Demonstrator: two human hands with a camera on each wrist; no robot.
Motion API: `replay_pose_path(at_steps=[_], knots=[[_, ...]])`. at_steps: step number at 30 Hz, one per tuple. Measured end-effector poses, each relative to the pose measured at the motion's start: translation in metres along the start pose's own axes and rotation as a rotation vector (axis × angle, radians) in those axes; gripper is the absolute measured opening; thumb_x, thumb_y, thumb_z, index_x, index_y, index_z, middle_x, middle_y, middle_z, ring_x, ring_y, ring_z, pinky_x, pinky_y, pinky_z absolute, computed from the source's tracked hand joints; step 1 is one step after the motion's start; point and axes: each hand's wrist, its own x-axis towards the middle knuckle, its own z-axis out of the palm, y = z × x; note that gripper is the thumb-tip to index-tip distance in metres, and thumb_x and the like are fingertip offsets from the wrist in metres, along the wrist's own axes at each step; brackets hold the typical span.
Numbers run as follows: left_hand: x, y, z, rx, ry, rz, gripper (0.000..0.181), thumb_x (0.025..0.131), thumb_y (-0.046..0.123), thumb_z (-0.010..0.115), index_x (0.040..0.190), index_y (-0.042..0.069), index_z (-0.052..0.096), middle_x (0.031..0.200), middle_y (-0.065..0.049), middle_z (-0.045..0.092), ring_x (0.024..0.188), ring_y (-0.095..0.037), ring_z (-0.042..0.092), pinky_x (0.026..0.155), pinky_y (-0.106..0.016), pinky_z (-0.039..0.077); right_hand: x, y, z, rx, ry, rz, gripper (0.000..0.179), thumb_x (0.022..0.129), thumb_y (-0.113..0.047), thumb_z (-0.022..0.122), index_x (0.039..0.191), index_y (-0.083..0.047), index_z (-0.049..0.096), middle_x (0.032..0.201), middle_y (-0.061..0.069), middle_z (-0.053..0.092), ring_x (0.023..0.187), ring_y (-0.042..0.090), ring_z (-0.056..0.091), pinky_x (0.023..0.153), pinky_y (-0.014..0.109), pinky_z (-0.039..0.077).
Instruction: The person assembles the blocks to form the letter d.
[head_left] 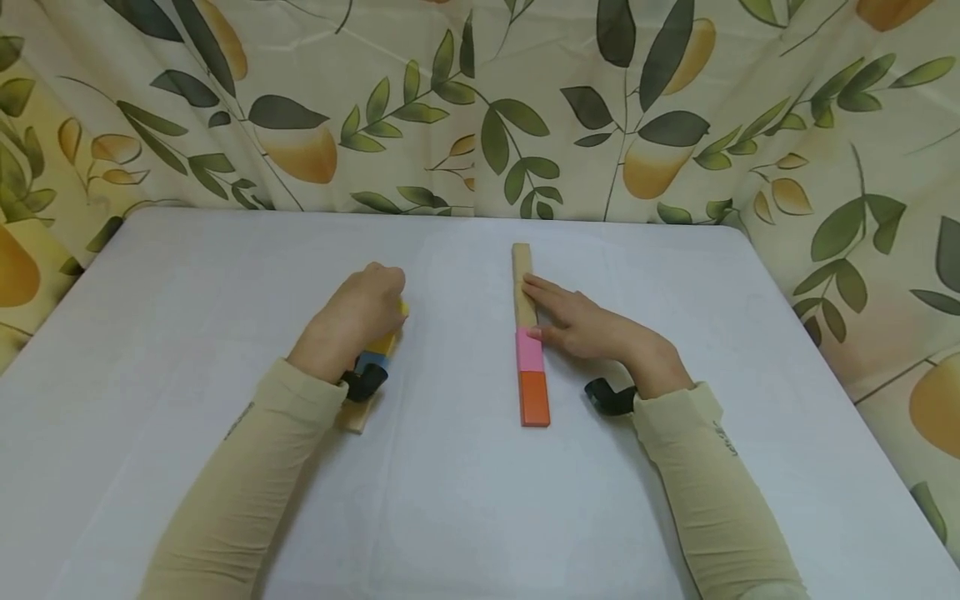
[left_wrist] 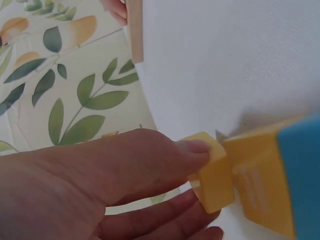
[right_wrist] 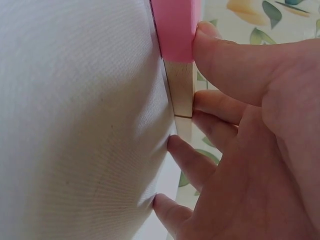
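My left hand (head_left: 352,317) pinches a small yellow block (left_wrist: 216,182) between thumb and fingers. Close beside it, in the left wrist view, lies another yellow block (left_wrist: 265,197), followed by a blue block (left_wrist: 306,175). A plain wooden block (head_left: 357,418) forms the near end of this row, partly hidden under the left wrist. On the right, my right hand (head_left: 588,327) rests along the side of a second row, its fingers extended. Its thumb is at the pink block (head_left: 529,354) and its fingertips lie by the plain wooden blocks (head_left: 522,262). An orange block (head_left: 535,400) ends that row nearest me.
Both rows lie on a white-covered table (head_left: 450,500). A curtain (head_left: 420,150) with leaf and fruit prints hangs behind its far edge. Black wrist cameras, one on the left (head_left: 365,383) and one on the right (head_left: 609,398), sit near the cuffs.
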Motion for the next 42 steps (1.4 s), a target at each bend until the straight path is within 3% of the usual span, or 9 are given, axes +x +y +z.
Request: replay_pose_path(at_steps=[9, 15, 24, 30, 42], knots=[[0.008, 0.012, -0.003, 0.023, -0.005, 0.049, 0.03, 0.092, 0.009, 0.067, 0.118, -0.003, 0.06, 0.123, -0.02, 0.061, 0.101, -0.029, 0.054, 0.087, -0.038, 0.05, -0.002, 0.0, 0.001, 0.006, -0.002, 0.0, 0.072, 0.101, -0.024, 0.054, 0.159, -0.006, 0.015, 0.168, 0.013, 0.006, 0.154, 0.036, 0.009, 0.122, 0.061, 0.007], [0.013, 0.025, -0.004, 0.106, 0.021, 0.127, 0.038, 0.089, 0.015, 0.074, 0.122, 0.002, 0.062, 0.128, -0.016, 0.063, 0.116, -0.03, 0.058, 0.096, -0.046, 0.05, -0.002, 0.002, 0.0, -0.009, 0.004, 0.015, 0.073, 0.101, -0.026, 0.054, 0.159, -0.007, 0.014, 0.168, 0.011, 0.006, 0.154, 0.036, 0.008, 0.122, 0.061, 0.007], [0.026, 0.045, 0.007, 0.169, 0.004, 0.203, 0.036, 0.092, 0.018, 0.07, 0.126, 0.006, 0.063, 0.127, -0.013, 0.065, 0.109, -0.03, 0.063, 0.092, -0.045, 0.053, -0.002, 0.0, 0.0, 0.006, 0.002, 0.005, 0.072, 0.101, -0.026, 0.054, 0.159, -0.007, 0.014, 0.168, 0.011, 0.006, 0.154, 0.036, 0.009, 0.121, 0.064, 0.005], [0.032, 0.06, 0.012, 0.186, -0.004, 0.209, 0.033, 0.093, 0.017, 0.07, 0.124, 0.008, 0.064, 0.123, -0.01, 0.066, 0.106, -0.026, 0.062, 0.092, -0.041, 0.053, -0.001, 0.0, 0.0, 0.016, -0.001, 0.016, 0.073, 0.101, -0.027, 0.054, 0.159, -0.009, 0.014, 0.168, 0.009, 0.006, 0.154, 0.035, 0.008, 0.121, 0.063, 0.004], [0.042, 0.074, 0.025, 0.137, 0.043, 0.266, 0.034, 0.094, 0.013, 0.067, 0.127, 0.01, 0.062, 0.122, -0.008, 0.064, 0.108, -0.024, 0.06, 0.093, -0.04, 0.053, -0.002, -0.001, -0.001, 0.03, -0.001, 0.024, 0.072, 0.101, -0.028, 0.054, 0.159, -0.01, 0.015, 0.168, 0.008, 0.006, 0.154, 0.034, 0.008, 0.121, 0.064, 0.003]])
